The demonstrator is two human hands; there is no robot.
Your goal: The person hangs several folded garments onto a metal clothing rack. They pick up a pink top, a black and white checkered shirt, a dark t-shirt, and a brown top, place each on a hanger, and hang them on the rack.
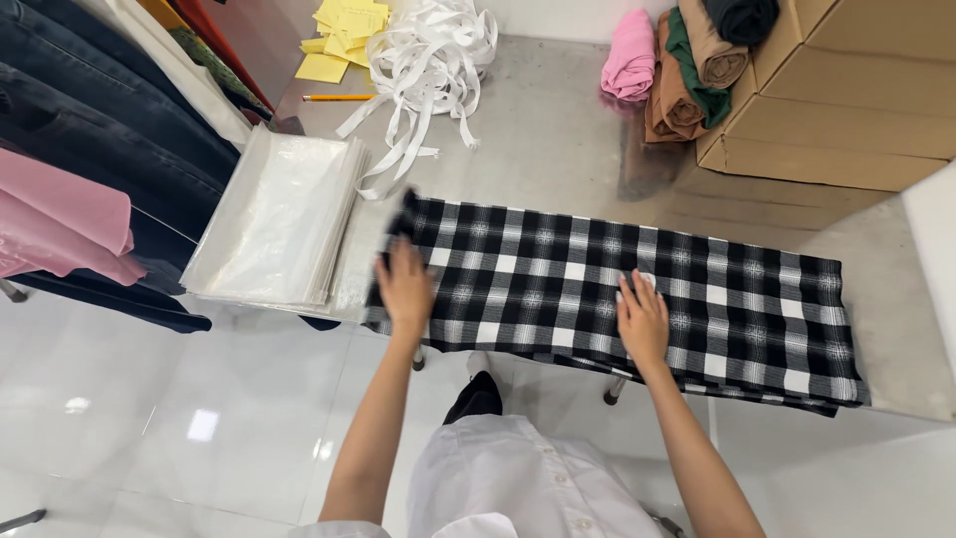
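Note:
A black-and-white checked cloth (697, 289) lies folded in a long band across the steel table (558, 139). My left hand (405, 287) rests on its left end, fingers gripping the raised corner of the fabric. Palm down, my right hand (642, 319) lies flat on the cloth near its front edge, fingers spread.
A stack of clear plastic bags (279, 214) lies left of the cloth. Behind it are white ribbon strips (428, 60), yellow paper slips (344, 30) and a pencil (337, 98). Rolled garments (677, 70) lean on cardboard boxes (846, 100) at back right. Dark and pink clothes (70, 189) hang at left.

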